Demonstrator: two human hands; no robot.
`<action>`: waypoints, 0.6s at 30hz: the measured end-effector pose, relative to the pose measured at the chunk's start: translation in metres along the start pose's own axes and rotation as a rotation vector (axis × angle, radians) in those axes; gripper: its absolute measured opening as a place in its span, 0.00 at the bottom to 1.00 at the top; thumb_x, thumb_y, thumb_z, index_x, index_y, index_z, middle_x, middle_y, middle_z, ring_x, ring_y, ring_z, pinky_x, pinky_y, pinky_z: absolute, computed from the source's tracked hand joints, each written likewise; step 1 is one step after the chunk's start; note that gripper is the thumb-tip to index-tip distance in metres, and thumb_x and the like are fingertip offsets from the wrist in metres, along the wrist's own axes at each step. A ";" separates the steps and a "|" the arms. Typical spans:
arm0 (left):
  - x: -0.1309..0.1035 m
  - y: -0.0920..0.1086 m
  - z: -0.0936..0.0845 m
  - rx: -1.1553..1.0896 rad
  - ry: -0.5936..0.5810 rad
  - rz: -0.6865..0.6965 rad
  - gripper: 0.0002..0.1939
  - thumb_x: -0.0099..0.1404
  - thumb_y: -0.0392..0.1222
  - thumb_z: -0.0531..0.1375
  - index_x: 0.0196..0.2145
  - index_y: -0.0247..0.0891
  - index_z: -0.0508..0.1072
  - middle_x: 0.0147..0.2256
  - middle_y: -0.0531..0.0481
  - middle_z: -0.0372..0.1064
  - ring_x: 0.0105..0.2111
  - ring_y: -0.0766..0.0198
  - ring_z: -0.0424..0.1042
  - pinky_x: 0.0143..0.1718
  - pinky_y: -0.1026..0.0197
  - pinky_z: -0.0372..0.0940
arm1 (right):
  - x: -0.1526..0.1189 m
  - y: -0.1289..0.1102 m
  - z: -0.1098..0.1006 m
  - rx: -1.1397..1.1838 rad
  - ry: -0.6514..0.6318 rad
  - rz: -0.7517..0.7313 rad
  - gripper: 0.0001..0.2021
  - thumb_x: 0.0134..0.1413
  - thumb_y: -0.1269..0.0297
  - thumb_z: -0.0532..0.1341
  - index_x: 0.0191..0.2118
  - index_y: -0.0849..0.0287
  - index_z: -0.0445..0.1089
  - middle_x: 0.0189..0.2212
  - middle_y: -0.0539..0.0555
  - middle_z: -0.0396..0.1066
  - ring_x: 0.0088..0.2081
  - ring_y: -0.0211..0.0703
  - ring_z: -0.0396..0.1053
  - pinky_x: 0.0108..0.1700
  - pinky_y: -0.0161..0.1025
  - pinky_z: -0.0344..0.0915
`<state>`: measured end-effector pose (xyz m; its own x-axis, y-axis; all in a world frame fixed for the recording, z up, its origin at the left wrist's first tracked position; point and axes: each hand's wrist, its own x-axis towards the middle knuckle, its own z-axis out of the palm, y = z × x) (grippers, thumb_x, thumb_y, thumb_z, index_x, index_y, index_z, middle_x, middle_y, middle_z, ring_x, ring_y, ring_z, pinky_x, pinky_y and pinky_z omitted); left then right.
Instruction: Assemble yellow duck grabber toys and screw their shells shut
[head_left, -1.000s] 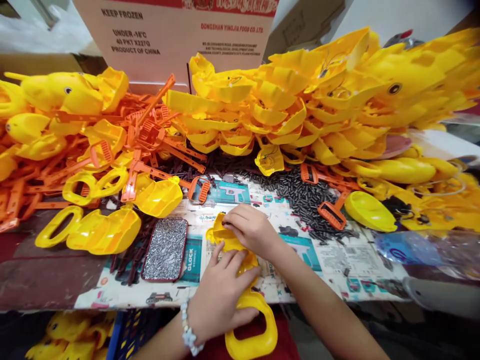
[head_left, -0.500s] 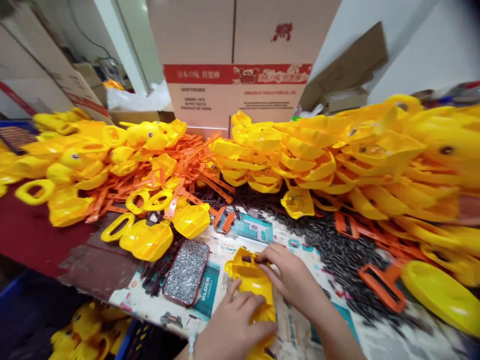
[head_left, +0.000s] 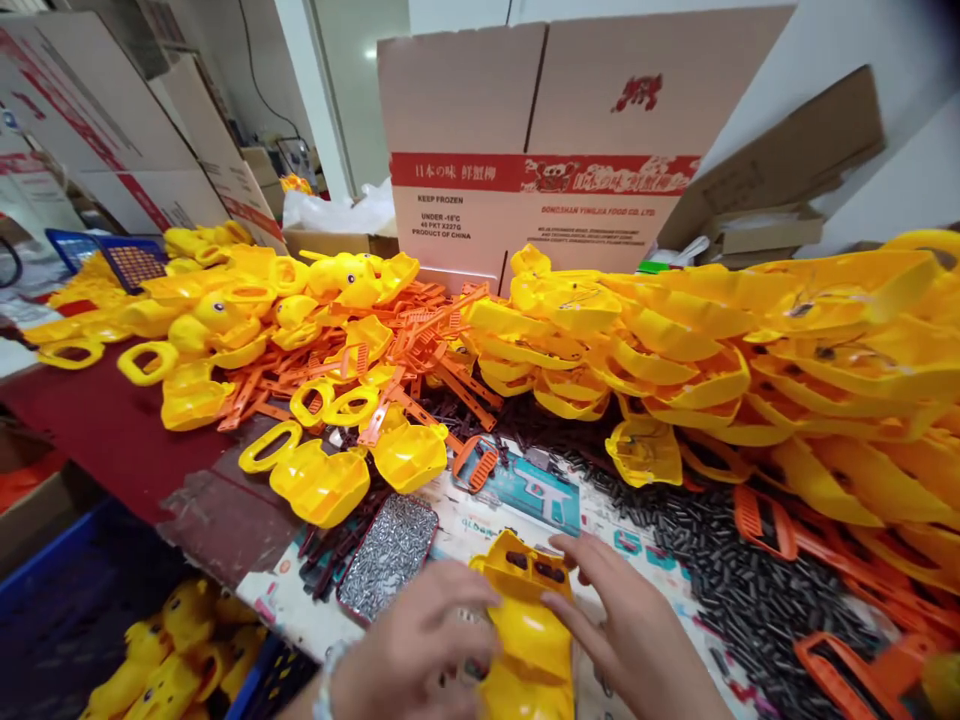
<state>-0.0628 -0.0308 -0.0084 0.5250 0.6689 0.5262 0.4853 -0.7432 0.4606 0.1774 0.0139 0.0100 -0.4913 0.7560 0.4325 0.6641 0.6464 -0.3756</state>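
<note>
Since right hand [head_left: 634, 632] let go, two dark pieces [head_left: 550, 571] show in far end of yellow shell [head_left: 525, 628], seating apparently done; shell between hands, right fingers spread at its edge; left hand [head_left: 416, 640] shifted leftward, blurred, grip unclear.

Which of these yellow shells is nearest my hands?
The yellow shell between your left hand and right hand, with dark pieces in its far end; the other yellow shells lie farther away.

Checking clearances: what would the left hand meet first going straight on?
Likely the yellow shell; the left hand is blurred and depth is unclear, so they may be touching.
</note>
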 end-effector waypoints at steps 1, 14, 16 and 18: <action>0.004 -0.009 -0.024 0.061 0.074 -0.057 0.09 0.68 0.39 0.54 0.45 0.40 0.70 0.41 0.44 0.74 0.44 0.59 0.72 0.48 0.55 0.69 | 0.000 -0.001 -0.003 -0.046 0.045 -0.020 0.14 0.67 0.55 0.49 0.49 0.59 0.62 0.38 0.56 0.69 0.35 0.42 0.70 0.32 0.35 0.69; 0.111 -0.151 -0.127 0.507 -0.116 -0.135 0.09 0.61 0.37 0.55 0.28 0.39 0.75 0.36 0.48 0.77 0.40 0.55 0.73 0.53 0.42 0.60 | 0.003 0.003 0.000 -0.056 0.082 0.026 0.16 0.69 0.54 0.46 0.47 0.60 0.62 0.39 0.56 0.68 0.39 0.45 0.69 0.36 0.38 0.67; 0.121 -0.147 -0.129 0.505 -0.072 -0.098 0.10 0.63 0.39 0.54 0.30 0.39 0.74 0.36 0.48 0.76 0.38 0.58 0.73 0.49 0.47 0.65 | 0.006 0.006 -0.003 -0.045 0.138 0.013 0.14 0.69 0.55 0.48 0.46 0.61 0.63 0.38 0.56 0.68 0.38 0.45 0.69 0.36 0.38 0.66; 0.125 -0.135 -0.131 0.498 0.023 -0.071 0.11 0.67 0.40 0.51 0.33 0.40 0.73 0.36 0.47 0.74 0.37 0.60 0.72 0.42 0.52 0.69 | 0.007 0.006 -0.010 -0.032 0.168 0.019 0.13 0.68 0.56 0.49 0.45 0.61 0.63 0.38 0.56 0.68 0.38 0.45 0.68 0.37 0.38 0.67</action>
<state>-0.1538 0.1513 0.0887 0.4659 0.7130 0.5240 0.7971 -0.5953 0.1013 0.1837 0.0218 0.0189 -0.3785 0.7387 0.5577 0.6915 0.6262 -0.3601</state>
